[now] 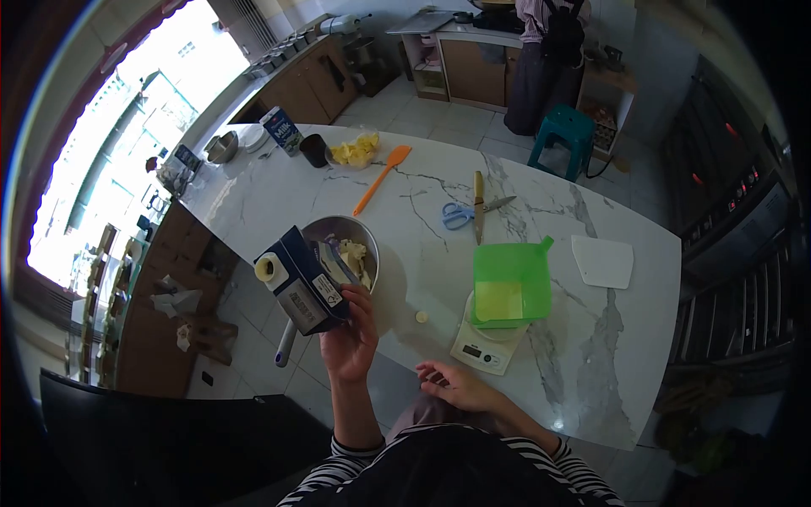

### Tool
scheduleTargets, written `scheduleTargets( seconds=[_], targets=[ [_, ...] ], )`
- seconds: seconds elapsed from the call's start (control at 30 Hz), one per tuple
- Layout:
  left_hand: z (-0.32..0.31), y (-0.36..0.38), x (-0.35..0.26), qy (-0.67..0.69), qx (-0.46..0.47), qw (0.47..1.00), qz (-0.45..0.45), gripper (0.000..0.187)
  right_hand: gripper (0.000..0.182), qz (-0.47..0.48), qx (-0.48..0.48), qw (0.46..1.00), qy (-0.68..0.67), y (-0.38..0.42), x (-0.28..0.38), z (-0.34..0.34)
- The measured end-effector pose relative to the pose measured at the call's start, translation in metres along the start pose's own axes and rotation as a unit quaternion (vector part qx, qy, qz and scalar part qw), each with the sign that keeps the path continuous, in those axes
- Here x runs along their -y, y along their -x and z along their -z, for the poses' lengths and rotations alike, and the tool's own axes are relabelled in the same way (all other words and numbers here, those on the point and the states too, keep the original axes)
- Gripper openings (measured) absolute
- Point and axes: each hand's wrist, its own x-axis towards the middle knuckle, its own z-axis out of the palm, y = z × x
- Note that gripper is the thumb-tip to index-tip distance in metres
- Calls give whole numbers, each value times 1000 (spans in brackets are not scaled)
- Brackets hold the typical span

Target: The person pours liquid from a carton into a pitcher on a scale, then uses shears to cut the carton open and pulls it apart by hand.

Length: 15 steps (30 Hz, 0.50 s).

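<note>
Head view shows the left hand (353, 334) clamped around a dark blue carton (306, 283), which sits tilted just above the hand's wrist, its uncapped spout facing away from the fingers. Beyond the carton, partly hidden by it, stands a metal pan (375, 247) with pale chunks inside. The right hand (456, 387), fingers apart and loosely bent, holds nothing near the surface (422, 363) edge, close to a white scale (481, 351) bearing a green container (528, 275).
</note>
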Motion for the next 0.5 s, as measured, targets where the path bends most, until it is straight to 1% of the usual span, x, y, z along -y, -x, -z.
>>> scheduleTargets(
  seconds=[0.03, 0.07, 0.1, 0.17, 0.2, 0.23, 0.27, 0.3, 0.33, 0.37, 0.4, 0.47, 0.5],
  targets=[
    [-5, 0, -4, 31, -6, 999, -16, 32, 39, 1, 0, 1000, 0, -20, 0, -4],
    [-9, -1, -8, 61, -13, 998, -30, 34, 42, 4, -79, 996, 37, -41, -1, -7],
    [-14, -3, -14, 59, -14, 998, -25, 34, 46, 7, -160, 984, 74, -64, -3, -6],
    [-21, -8, -27, 157, -24, 987, -28, 37, 52, 32, -281, 947, 155, -114, -19, 4],
    [-24, -12, -35, 156, -27, 987, -19, 37, 54, 17, -347, 914, 209, -139, -25, 13],
    [-25, -16, -41, 186, -36, 982, -15, 36, 56, 1, -411, 873, 261, -161, -31, 25],
    [-27, -21, -48, 218, -45, 975, -10, 35, 57, -14, -462, 838, 289, -181, -34, 38],
    [-32, -24, -53, 213, -62, 975, -10, 31, 58, -30, -508, 801, 316, -198, -40, 52],
    [-34, -28, -60, 216, -65, 974, -4, 31, 59, -51, -550, 752, 360, -215, -44, 66],
    [-35, -29, -67, 226, -81, 971, 5, 31, 59, -73, -586, 699, 403, -227, -48, 79],
    [-36, -31, -74, 238, -97, 966, 12, 30, 59, -77, -586, 697, 406, -235, -46, 91],
    [-38, -35, -84, 243, -113, 963, 21, 31, 52, -210, -585, 692, 367, -245, -43, 109],
    [-37, -35, -89, 234, -111, 966, 22, 32, 52, -214, -586, 689, 369, -244, -43, 112]
  ],
)
